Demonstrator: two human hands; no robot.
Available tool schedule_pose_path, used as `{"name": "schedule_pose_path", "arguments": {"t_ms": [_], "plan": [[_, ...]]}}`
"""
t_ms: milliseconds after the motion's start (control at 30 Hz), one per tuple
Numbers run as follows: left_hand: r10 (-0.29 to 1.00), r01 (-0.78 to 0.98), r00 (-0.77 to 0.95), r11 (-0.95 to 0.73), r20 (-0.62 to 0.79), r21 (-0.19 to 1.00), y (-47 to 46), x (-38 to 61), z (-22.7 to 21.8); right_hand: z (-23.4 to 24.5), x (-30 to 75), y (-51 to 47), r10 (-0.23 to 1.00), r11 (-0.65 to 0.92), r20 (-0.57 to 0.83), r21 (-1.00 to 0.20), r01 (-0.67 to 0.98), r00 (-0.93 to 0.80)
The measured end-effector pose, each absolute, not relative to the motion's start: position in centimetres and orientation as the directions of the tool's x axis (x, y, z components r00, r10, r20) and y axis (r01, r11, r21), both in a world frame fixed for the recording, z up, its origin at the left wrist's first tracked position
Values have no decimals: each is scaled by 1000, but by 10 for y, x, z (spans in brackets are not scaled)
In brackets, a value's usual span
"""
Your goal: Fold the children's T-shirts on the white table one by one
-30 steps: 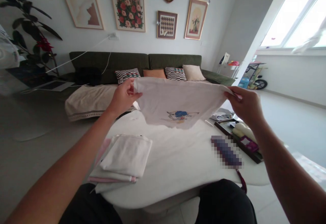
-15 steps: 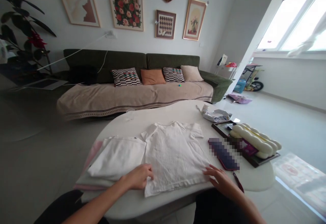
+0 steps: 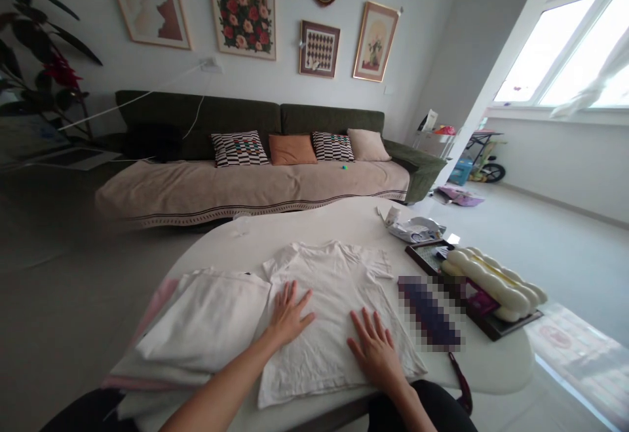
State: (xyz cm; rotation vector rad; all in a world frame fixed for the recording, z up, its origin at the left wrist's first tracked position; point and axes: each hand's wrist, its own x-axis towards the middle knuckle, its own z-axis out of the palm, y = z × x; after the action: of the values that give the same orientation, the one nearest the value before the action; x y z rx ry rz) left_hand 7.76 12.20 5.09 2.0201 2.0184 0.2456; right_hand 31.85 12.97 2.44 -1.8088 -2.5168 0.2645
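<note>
A white T-shirt [image 3: 327, 301] lies spread on the white table [image 3: 206, 248], its neck toward the sofa and its hem toward me. Flat on the shirt's left half rests my left hand [image 3: 289, 317], fingers spread. My right hand [image 3: 376, 347] is laid on the lower right part of the shirt, its fingers also apart. Neither hand grips the cloth. Folded white and pink clothes [image 3: 206, 320] form a stack just left of the shirt, close to my left forearm.
Right of the shirt is a dark blurred-out object [image 3: 430, 314] with a strap [image 3: 460, 383]. Beyond it, a dark tray [image 3: 506, 330] carries a cream puffy case [image 3: 491, 281]. A crumpled plastic package [image 3: 417, 229] sits behind. Past the table stands a green sofa [image 3: 196, 124].
Both hands have moved from the shirt's lower side edges inward onto its front. The left hand has opened out of its bent-finger grasp. The view has shifted slightly.
</note>
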Motion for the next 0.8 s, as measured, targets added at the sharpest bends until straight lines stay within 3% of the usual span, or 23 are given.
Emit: {"name": "schedule_pose_path", "arguments": {"t_ms": [333, 500, 800], "plan": [[1000, 973, 27, -22, -15, 229, 140, 79, 48, 54, 328, 140, 936, 319, -128, -96, 943, -329], [1000, 971, 18, -17, -1, 240, 141, 78, 42, 77, 283, 206, 902, 423, -37, -131, 897, -431], [997, 958, 24, -42, 67, 283, 140, 74, 38, 39, 213, 302, 927, 362, -46, -151, 920, -372]]}}
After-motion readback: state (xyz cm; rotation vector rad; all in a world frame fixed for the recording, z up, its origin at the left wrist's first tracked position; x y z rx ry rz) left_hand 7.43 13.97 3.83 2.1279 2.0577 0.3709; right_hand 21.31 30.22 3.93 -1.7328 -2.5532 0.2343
